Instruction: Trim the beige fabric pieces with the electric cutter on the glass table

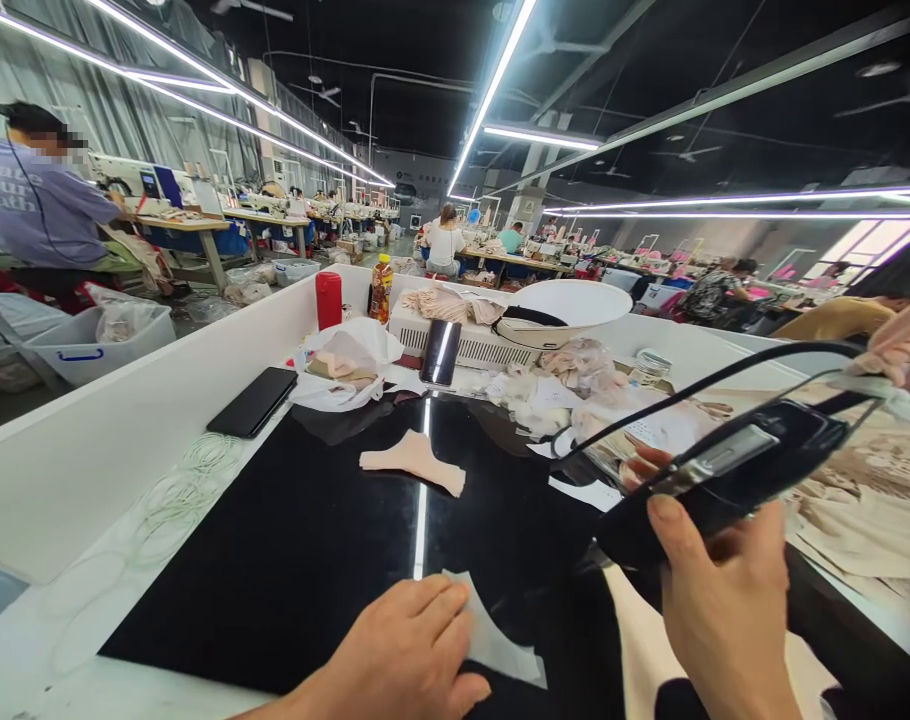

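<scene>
Left hand [417,640] over a pale sheet [504,645], right hand [725,600] around a black tool [714,500].

The sheet lies at the near side of the black board [275,580], the left fingers together over one end, probably to steady it; whether they pinch or merely press cannot be told. The right fingers wrap the tool's body, thumb on the near side, its tip angled down toward the board, a grip that seems to suit aiming it. A peach piece [414,462] sits farther back, apart from both hands. The left hand hides part of the sheet; the right hand covers some of a cream piece [639,640], cut off below. The tool's tip is dark against the board, contact unclear. Another hand [905,350], apparently a co-worker's, is cropped at the right edge.
</scene>
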A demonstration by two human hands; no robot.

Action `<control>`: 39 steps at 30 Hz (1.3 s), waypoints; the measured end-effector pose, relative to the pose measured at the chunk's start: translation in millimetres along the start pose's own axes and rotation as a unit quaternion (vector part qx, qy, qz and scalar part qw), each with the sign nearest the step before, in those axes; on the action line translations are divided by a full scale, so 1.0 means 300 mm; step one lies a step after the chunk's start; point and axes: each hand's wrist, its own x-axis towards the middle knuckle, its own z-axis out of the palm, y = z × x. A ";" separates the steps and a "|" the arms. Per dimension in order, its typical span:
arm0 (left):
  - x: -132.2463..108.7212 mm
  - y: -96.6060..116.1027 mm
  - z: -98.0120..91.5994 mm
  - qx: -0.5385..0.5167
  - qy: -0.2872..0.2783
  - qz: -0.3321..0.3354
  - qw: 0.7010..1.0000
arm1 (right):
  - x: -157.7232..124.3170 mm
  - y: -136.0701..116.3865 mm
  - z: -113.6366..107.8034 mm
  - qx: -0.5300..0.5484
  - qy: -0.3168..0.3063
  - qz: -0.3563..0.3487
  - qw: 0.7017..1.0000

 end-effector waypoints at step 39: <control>0.005 -0.011 0.030 0.035 0.071 0.026 0.997 | -0.183 -0.099 0.293 0.304 -0.062 0.052 0.949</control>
